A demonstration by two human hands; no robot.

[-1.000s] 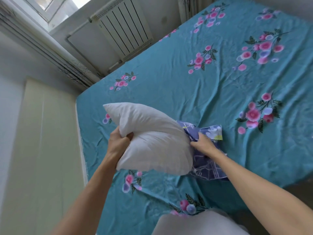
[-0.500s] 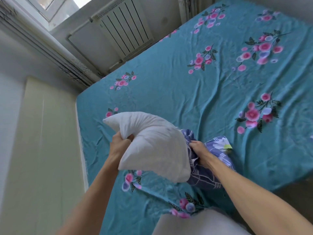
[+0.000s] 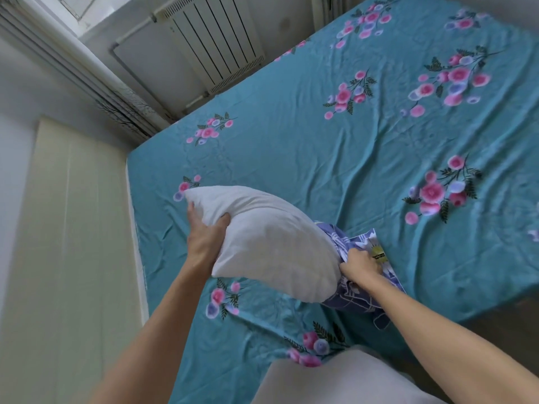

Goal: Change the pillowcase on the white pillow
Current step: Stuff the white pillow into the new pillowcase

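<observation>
A bare white pillow point(image 3: 271, 243) is held up over the near left part of the bed. My left hand point(image 3: 205, 239) grips its left end, thumb on top and fingers underneath. A blue-purple patterned pillowcase point(image 3: 354, 290) is bunched round the pillow's right end and trails down onto the sheet. My right hand point(image 3: 360, 265) pinches the pillowcase fabric at that end. Most of the pillow is outside the case.
The bed carries a teal sheet point(image 3: 335, 147) with pink flower prints. A white radiator point(image 3: 217, 42) stands on the wall behind the bed, and pale flooring point(image 3: 73, 243) runs along the left. A white rounded shape point(image 3: 335, 380) fills the bottom edge.
The pillow has tipped flatter and swung slightly right. My left hand has shifted its grip along the left end. My right hand has moved right and down with the pillowcase.
</observation>
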